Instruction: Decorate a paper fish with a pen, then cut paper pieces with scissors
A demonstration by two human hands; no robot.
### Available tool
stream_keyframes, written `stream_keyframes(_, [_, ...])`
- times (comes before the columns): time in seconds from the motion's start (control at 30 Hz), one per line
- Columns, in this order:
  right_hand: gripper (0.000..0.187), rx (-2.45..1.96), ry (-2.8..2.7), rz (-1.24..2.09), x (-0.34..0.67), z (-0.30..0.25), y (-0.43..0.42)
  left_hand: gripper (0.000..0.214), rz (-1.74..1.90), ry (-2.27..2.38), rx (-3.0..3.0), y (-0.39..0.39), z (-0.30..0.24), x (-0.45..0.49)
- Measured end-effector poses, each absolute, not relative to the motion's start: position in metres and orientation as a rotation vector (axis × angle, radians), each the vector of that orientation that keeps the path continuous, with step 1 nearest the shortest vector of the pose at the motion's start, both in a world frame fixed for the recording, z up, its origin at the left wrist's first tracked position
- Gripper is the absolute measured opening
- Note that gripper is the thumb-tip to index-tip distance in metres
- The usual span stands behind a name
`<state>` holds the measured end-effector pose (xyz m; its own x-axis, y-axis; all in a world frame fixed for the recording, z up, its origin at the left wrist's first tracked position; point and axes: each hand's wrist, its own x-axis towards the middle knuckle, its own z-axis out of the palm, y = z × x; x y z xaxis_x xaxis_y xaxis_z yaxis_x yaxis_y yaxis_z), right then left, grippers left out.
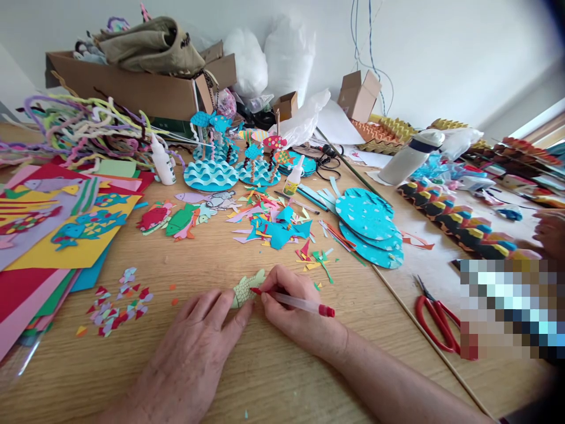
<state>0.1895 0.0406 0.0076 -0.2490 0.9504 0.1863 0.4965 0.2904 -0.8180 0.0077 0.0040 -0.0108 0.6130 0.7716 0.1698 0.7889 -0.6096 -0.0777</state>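
Note:
A pale green paper fish with scale lines drawn on it lies on the wooden table between my hands. My left hand rests flat, fingers stretched out, its fingertips and thumb touching the fish's edge and steadying it. In my right hand a red pen with a clear barrel is pinched, its tip on the fish. Small coloured paper bits lie left of my left hand. Beyond my hands are a green paper fish, a red paper fish and a heap of blue scraps.
Red-handled scissors and a thin wooden stick lie at right. Blue discs, glue bottles and fish decorations stand farther back. Coloured paper sheets cover the left. Another person's hand shows at the right edge.

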Motion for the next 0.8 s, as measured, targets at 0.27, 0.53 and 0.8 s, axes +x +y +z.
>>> stream_keyframes(0.27, [0.01,-1.3,-1.877,0.844,0.1902,0.0078,0.0405,0.058,-0.195,-1.32,-2.708,0.0029,-0.0117,0.0077])
stream_keyframes(0.53, [0.012,-1.281,-1.868,0.824,0.1896,0.0048,0.041,0.063,-0.137,-1.352,-2.698,0.0033,-0.0109,0.0077])
stream_keyframes(0.8, [0.011,-1.323,-1.821,0.934,0.1912,0.0138,0.0409,0.06,-0.207,-1.328,-2.696,0.0044,-0.0147,0.006])
